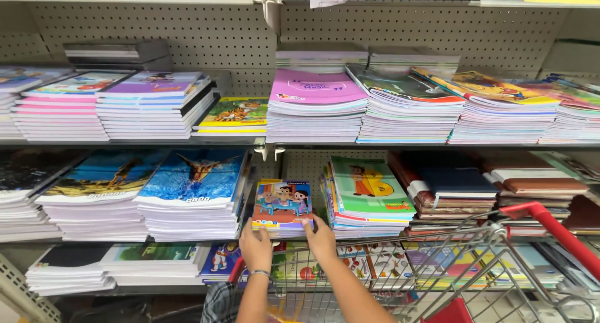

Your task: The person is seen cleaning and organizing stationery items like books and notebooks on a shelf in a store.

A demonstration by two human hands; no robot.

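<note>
colourful cartoon notebook (282, 205) at shelf edge between left hand (255, 248), right hand (322, 240)

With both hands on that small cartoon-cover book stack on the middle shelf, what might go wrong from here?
1. The left hand and right hand grip only the front edge of the small cartoon-cover stack; top copies may slide off.
2. The leaning green-cover stack beside it might topple if bumped.
3. The shopping cart stands close under the arms and may snag them.
</note>
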